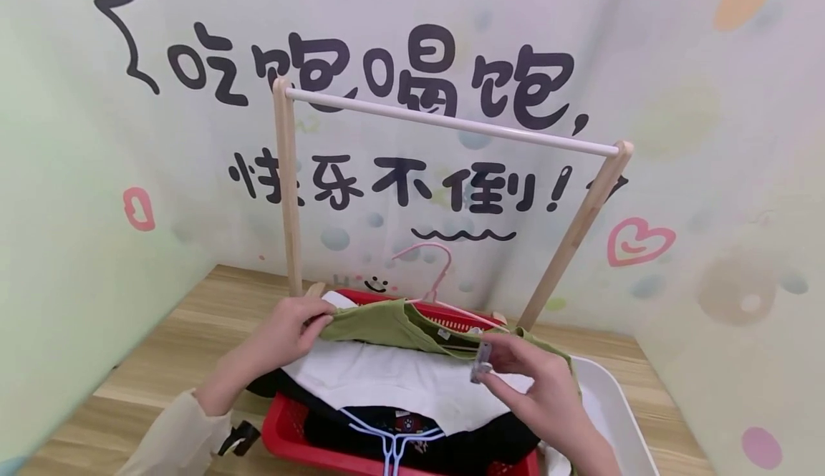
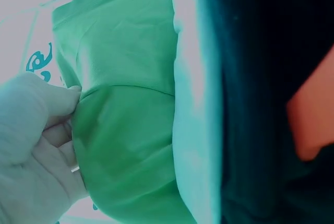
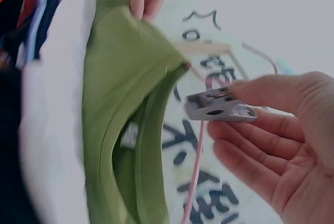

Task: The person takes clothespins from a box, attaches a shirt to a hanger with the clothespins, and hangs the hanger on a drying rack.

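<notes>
A green shirt (image 1: 377,324) with a round neckline lies over the other clothes, on a pink hanger (image 1: 443,275) whose hook stands up behind it. My left hand (image 1: 283,336) pinches its left shoulder between thumb and fingers; the left wrist view shows the fingertips at the edge of the fabric (image 2: 120,125). Between thumb and fingers of my right hand (image 1: 544,383) is a small grey clothes clip (image 3: 216,106), close in front of the right side of the neckline. A white shirt (image 1: 399,372) lies under the green one, with a black shirt (image 1: 335,429) below that.
A red basket (image 1: 278,426) holds the clothes; light blue hangers (image 1: 390,451) stick out at its front. Behind stands a wooden rack (image 1: 289,197) with a white bar (image 1: 451,122). A white tray (image 1: 609,390) is at right on the wooden table (image 1: 151,376), before a printed wall.
</notes>
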`<state>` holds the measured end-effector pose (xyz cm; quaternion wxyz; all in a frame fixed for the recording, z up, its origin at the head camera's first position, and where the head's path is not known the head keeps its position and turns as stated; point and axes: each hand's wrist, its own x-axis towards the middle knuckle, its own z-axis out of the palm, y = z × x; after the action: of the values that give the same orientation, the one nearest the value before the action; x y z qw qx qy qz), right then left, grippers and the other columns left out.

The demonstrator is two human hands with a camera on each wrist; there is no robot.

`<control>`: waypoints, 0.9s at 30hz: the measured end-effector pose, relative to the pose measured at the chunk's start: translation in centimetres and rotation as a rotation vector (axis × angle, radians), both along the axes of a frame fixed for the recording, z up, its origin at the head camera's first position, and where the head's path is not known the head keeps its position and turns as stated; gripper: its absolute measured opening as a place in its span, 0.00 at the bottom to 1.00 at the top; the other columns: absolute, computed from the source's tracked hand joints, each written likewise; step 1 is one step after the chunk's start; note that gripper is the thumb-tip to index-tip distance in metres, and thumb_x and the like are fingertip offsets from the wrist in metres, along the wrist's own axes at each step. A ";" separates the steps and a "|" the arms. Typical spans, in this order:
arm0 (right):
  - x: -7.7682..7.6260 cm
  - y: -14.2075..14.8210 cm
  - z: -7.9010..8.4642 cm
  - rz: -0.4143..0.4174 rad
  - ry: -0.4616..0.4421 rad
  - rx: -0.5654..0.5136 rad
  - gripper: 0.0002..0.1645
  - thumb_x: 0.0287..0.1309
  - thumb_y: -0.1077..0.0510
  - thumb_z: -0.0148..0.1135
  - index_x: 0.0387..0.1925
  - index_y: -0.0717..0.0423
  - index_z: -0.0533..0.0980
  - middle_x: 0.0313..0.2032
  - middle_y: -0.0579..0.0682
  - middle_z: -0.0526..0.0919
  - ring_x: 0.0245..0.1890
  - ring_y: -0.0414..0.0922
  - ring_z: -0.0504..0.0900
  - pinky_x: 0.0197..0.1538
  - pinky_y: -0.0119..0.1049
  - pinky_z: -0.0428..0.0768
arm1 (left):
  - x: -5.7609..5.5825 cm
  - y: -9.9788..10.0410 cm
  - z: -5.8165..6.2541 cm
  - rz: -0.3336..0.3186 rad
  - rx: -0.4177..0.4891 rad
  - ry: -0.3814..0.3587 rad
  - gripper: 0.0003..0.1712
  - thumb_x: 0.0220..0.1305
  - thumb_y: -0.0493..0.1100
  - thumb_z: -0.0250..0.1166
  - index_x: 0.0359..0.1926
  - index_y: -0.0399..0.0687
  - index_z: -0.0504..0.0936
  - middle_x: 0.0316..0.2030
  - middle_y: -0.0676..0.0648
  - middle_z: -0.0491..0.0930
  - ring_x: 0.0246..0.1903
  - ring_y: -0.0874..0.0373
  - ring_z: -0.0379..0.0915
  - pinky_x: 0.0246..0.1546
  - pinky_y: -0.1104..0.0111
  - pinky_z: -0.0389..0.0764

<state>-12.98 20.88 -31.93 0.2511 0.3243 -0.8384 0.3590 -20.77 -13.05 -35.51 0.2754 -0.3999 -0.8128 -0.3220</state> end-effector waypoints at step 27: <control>-4.8 -10.0 1.6 0.197 0.127 -0.171 0.23 0.46 0.70 0.69 0.48 0.62 0.77 0.35 0.52 0.84 0.35 0.44 0.83 0.36 0.37 0.83 | -0.5 -0.1 0.5 -0.008 -0.001 -0.070 0.09 0.50 0.24 0.64 0.28 0.41 0.82 0.23 0.54 0.77 0.22 0.68 0.62 0.20 0.74 0.69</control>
<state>-17.81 10.86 -30.30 0.2937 0.4045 -0.7514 0.4308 -21.32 -13.16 -34.98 0.2455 -0.3918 -0.8203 -0.3366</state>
